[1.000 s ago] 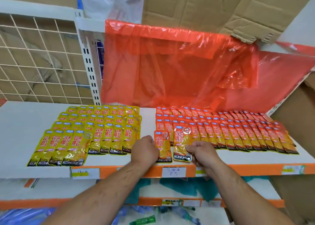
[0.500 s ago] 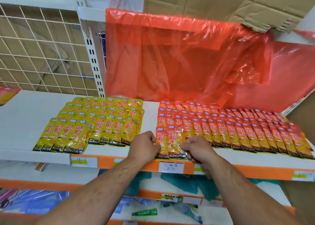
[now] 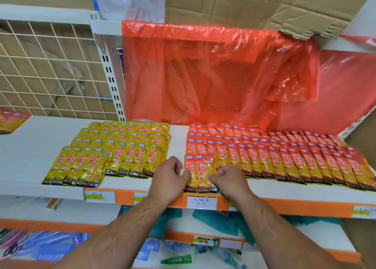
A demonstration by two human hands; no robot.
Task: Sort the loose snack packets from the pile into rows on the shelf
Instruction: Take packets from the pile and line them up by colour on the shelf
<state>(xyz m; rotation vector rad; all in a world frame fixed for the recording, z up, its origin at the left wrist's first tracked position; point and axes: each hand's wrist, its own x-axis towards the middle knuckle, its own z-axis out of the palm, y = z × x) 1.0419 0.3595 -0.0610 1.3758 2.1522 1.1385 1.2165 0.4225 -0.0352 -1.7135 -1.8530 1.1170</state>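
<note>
Nearest us, a small green bottle-shaped plastic piece (image 3: 176, 259) and loose blue plastic wrappers (image 3: 50, 246) are lying on the lower white shelf (image 3: 321, 238). Above it, our left hand (image 3: 170, 173) and right hand (image 3: 231, 179) are curling inward, each pinching one side of two overlapped orange-red foil snack packets (image 3: 201, 172) whose bottoms are reaching the front lip of the white shelf board with the orange price strip (image 3: 284, 191). Rightward, rows of matching red packets (image 3: 295, 156) are filling the board to its back. Leftward, a block of yellow foil packets (image 3: 114, 152) is sitting apart, with a bare white lane (image 3: 177, 138) lying open between the two and more bare board beyond the yellow block. Behind, a translucent red plastic sheet (image 3: 213, 75) is hanging beside a white wire grid panel (image 3: 46, 69).
</note>
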